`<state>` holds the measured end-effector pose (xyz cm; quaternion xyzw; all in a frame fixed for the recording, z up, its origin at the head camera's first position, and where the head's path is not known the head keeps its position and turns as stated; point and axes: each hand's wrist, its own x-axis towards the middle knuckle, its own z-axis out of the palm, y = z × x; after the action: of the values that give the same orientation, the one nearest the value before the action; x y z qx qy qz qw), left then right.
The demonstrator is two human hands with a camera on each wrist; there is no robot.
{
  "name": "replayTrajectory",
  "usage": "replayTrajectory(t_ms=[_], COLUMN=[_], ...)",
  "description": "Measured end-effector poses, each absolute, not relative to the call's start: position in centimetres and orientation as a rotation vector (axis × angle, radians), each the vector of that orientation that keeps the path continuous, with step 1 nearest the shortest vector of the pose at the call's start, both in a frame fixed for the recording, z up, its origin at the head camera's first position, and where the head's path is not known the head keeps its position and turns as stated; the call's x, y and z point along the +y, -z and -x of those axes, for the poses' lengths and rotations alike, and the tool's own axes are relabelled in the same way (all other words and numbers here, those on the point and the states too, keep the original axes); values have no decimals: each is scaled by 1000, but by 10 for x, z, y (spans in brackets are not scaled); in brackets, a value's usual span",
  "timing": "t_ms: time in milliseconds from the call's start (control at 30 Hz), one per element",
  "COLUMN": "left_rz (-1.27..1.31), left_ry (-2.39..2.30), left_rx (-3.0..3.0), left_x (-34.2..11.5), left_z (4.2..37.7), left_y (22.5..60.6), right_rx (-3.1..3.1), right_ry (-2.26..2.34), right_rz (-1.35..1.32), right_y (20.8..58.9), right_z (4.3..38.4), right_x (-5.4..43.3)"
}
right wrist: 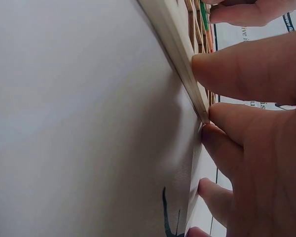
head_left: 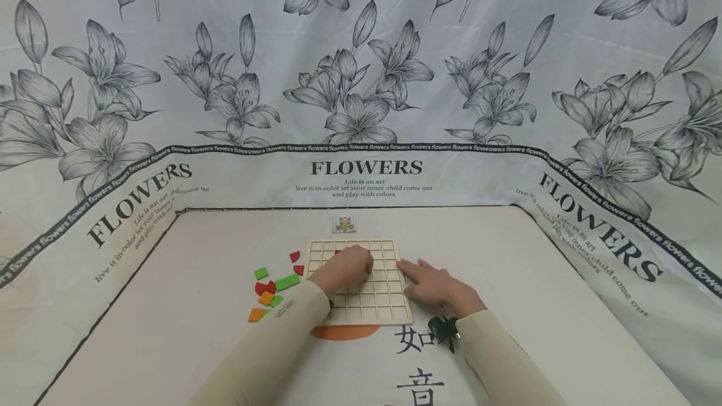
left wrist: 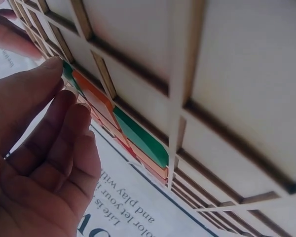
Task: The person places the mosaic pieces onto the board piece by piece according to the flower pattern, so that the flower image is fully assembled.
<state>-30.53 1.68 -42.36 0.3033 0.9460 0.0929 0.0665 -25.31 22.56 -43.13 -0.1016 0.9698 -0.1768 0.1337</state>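
Note:
A wooden grid board (head_left: 361, 315) lies on the table with square cells. My left hand (head_left: 351, 265) is over the board's upper middle, thumb and fingertips together at a small green tile (left wrist: 67, 72), which they pinch at the grid; the hand hides it in the head view. Beside it in the grid sit an orange tile (left wrist: 92, 91), another green tile (left wrist: 140, 136) and some red ones, mostly hidden by my hand from above. My right hand (head_left: 437, 284) touches the board's right edge with extended fingers and the thumb (right wrist: 207, 64) against the rim.
Several loose tiles, among them a green one (head_left: 287, 282), an orange one (head_left: 256, 314) and a red one (head_left: 295, 256), lie left of the board. A small pattern card (head_left: 344, 225) lies behind it. A flower-printed curtain (head_left: 361, 99) surrounds the table.

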Motion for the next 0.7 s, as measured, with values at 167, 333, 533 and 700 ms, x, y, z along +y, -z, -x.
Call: replayTrajectory(t_ms=[167, 333, 533, 700], left_rz=[-905, -847, -792, -688], left_ry=[-303, -374, -399, -424], left_rx=[2841, 2830, 2851, 2851], left_x=[11, 0, -19, -36], left_z=[303, 302, 306, 306], left_y=[421, 418, 411, 403], right_rx=[2808, 2803, 2804, 2805], right_ry=[504, 505, 511, 504], right_rz=[305, 307, 290, 284], right_y=[431, 431, 432, 434], right_z=[253, 253, 254, 255], right_x=[227, 226, 226, 227])
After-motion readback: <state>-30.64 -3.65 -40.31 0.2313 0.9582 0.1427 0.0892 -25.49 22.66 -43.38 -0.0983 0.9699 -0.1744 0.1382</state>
